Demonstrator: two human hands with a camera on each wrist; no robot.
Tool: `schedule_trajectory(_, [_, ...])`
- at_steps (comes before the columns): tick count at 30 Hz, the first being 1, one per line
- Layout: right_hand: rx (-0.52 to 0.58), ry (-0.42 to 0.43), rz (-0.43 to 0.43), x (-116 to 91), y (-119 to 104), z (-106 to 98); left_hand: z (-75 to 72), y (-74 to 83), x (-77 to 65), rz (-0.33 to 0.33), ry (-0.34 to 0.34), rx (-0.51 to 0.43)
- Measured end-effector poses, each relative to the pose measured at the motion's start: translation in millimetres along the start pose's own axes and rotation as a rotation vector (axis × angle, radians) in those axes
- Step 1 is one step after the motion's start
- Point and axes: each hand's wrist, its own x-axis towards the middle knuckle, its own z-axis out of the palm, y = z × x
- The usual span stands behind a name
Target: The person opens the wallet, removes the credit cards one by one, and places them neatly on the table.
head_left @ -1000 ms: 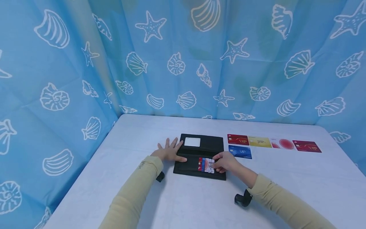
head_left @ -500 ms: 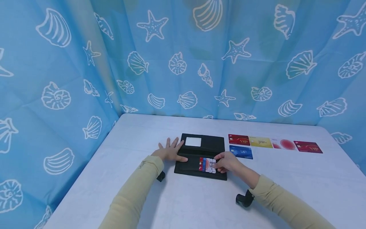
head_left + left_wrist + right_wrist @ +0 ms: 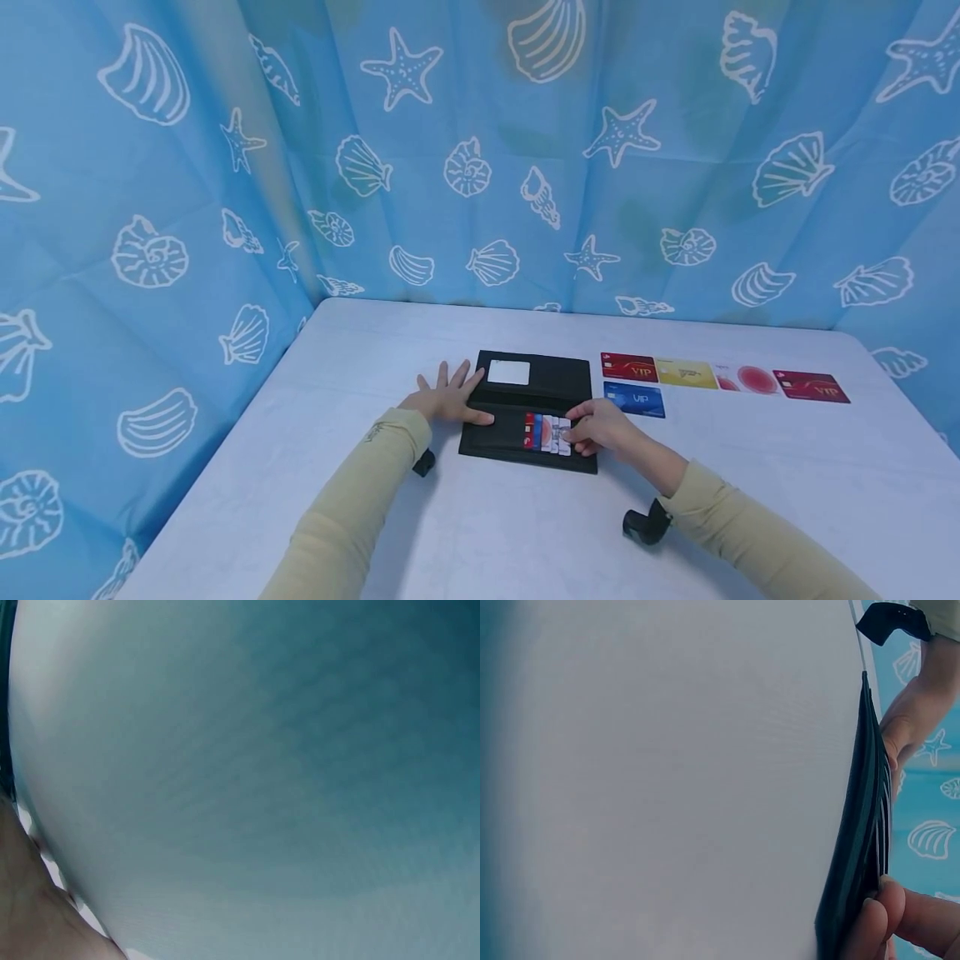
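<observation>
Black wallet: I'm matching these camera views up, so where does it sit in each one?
Head: the black wallet lies opened out, below and slightly right of centre.
Left wrist: not certain; a dark strip at the far left edge may be its border.
Right wrist: seen nearly edge-on, a dark slanting shape right of centre, running to the bottom.
Shared landmark: the left grip, just left of centre, lower left, and upper right, in that order.

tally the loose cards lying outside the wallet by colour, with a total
Red cards: 2
Gold card: 1
White card with a red circle: 1
Blue card: 1
Total outside the wallet: 5
</observation>
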Motion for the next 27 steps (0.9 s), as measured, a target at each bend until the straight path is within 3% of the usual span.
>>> schedule_trajectory(27, [0.008, -0.025, 0.054, -6.3, 15.4, -22.2, -0.3, 1.4, 0.7, -0.011, -0.004, 0.000])
